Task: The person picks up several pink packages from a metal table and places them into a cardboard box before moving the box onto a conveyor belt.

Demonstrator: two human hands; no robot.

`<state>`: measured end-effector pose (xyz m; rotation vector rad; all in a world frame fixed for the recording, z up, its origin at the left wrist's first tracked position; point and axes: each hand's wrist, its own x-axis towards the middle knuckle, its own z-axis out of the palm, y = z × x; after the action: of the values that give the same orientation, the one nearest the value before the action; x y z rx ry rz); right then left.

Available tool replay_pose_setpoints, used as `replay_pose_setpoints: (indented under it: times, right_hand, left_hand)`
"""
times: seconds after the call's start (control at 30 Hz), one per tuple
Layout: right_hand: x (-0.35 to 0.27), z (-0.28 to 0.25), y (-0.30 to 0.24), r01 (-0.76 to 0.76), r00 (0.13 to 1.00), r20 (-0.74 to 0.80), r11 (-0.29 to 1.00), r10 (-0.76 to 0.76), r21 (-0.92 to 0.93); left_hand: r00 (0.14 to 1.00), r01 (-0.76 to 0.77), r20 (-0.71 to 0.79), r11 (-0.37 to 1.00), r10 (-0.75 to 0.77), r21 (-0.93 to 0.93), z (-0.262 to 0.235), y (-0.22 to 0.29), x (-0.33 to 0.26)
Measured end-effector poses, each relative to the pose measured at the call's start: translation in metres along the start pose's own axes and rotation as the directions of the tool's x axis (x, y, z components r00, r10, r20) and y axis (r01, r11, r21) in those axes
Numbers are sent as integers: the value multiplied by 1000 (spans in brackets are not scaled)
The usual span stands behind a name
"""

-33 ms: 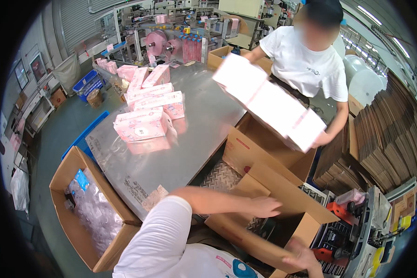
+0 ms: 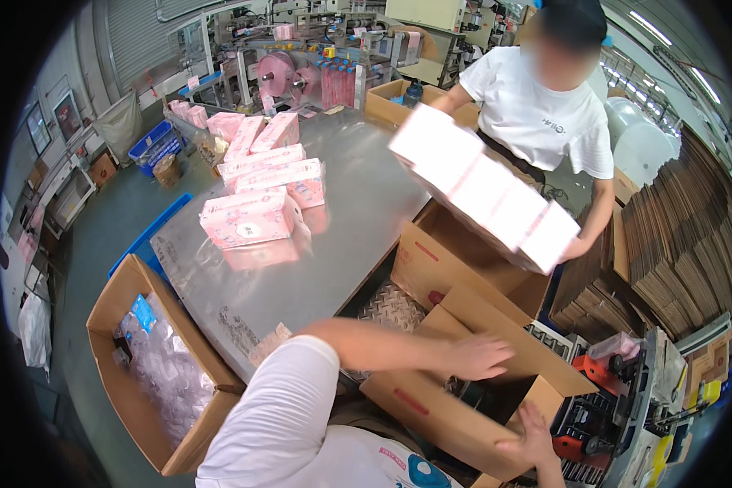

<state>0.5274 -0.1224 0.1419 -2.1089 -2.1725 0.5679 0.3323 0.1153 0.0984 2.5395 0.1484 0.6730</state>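
Note:
In front of me, at the lower right, stands an open cardboard box (image 2: 439,423) with its flaps up. My left hand (image 2: 480,358) reaches over its opening, fingers stretched out and holding nothing. At the near right corner, my right hand (image 2: 533,439) grips the box, thumb on the near side and fingers against the right-hand flap (image 2: 538,400). Across from me, a co-worker holds a long row of white and pink packs (image 2: 480,183) in both hands. The packs are above a second open carton (image 2: 455,264); motion blurs them.
On the metal table (image 2: 333,244) lie several pink tissue packs (image 2: 248,218). A carton of clear plastic pieces (image 2: 163,366) stands at my left. Flattened cardboard (image 2: 675,236) is stacked at the right, beyond a roller machine with red parts (image 2: 602,382).
My left hand has shifted slightly right over the box. The right hand has moved up onto the box corner. The co-worker's row of packs has moved a little right and down.

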Motion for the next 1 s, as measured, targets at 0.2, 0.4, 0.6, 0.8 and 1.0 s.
replay_pose_setpoints:
  times: [0.2,0.4,0.6,0.8,1.0]
  right_hand:
    - [30,99,61,-144,699,-675,971,237,192]
    - [13,78,54,424,381,70,-242,922,873]
    - [32,223,67,0,578,372,-456,726,890]
    - [45,177,90,-152,557,294,-252,777,956]
    - [-28,-67,37,-82,772,-56,186,634,979]
  left_hand:
    - [884,449,-40,823,-466,347,-49,-47,55]
    - [951,230,83,859,-298,457,-15,1,-126]
    - [802,526,63,753,-594,395,-60,-82,-183]
    - [452,891,-113,445,-885,86,-58,-97,-206]
    - [566,90,411,-443,-715,-892,-13,-17,-157]
